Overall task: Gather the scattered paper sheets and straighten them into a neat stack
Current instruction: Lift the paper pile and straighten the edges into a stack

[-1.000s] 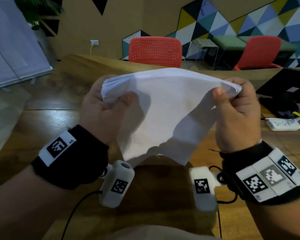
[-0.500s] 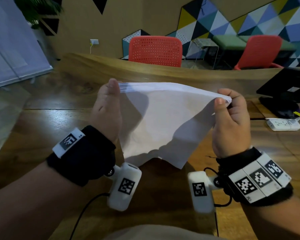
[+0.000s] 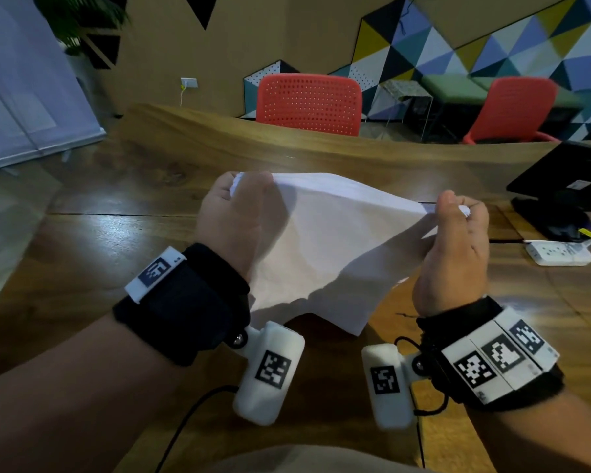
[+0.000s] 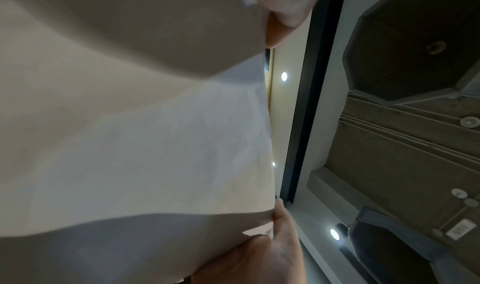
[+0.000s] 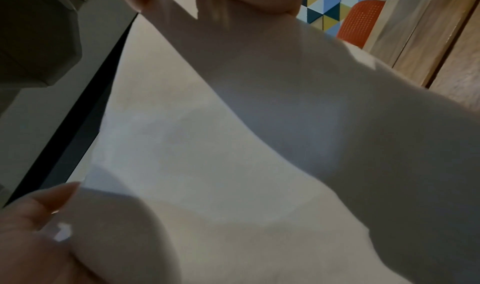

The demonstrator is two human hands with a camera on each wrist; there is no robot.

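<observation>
- We have the paper sheets (image 3: 325,240) gathered into one bundle and held up above the wooden table (image 3: 93,254), roughly at the centre of the head view.
- Our left hand (image 3: 234,221) grips the bundle's upper corner at about 10 o'clock, with fingers curled round the paper; the left wrist view shows the sheet (image 4: 145,144) pressed close to the lens, so we cannot make out the finger positions there.
- Our right hand (image 3: 452,247) pinches the opposite upper corner at about 2 o'clock, thumb on the near side and curled fingers behind.
- The gathering looks done, as far as we can tell: no loose sheets show on the visible part of the table.
- The straightening looks unfinished to us. The bundle sags between the hands, its lower edge at 6 o'clock is wavy and uneven, and a corner pokes out separately at about 4 o'clock below the right hand.
- What is left, in our judgement: squaring the edges, probably by tapping them on the table, then laying the stack down flat.
- We see no tray, box or other container for the paper; nothing holds the sheets but the hands.
- Off at 3 o'clock, a black monitor (image 3: 567,186) and a white power strip (image 3: 556,252) sit on the table, well apart from the paper.
- A red chair (image 3: 307,104) stands beyond the table at 12 o'clock.
</observation>
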